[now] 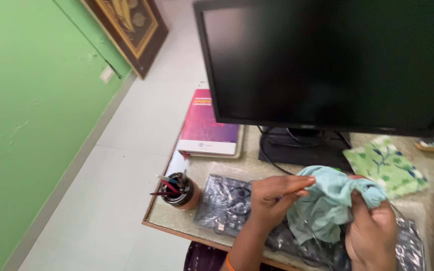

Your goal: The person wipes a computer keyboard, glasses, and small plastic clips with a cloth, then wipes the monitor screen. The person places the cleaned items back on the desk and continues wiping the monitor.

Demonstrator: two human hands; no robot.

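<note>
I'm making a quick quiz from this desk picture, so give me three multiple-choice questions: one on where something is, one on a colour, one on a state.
1. Where is the pen holder?
A. at the desk's near left corner
B. behind the monitor
C. on the pink book

2. What colour is the cloth in the hands?
A. red
B. light blue-green
C. black

3. The monitor screen is:
A. showing a picture
B. cracked
C. dark

Answers: 1 A, it stands by the desk corner; 2 B, the left hand and right hand grip pale blue-green fabric; 3 C, the screen is dark.
</note>
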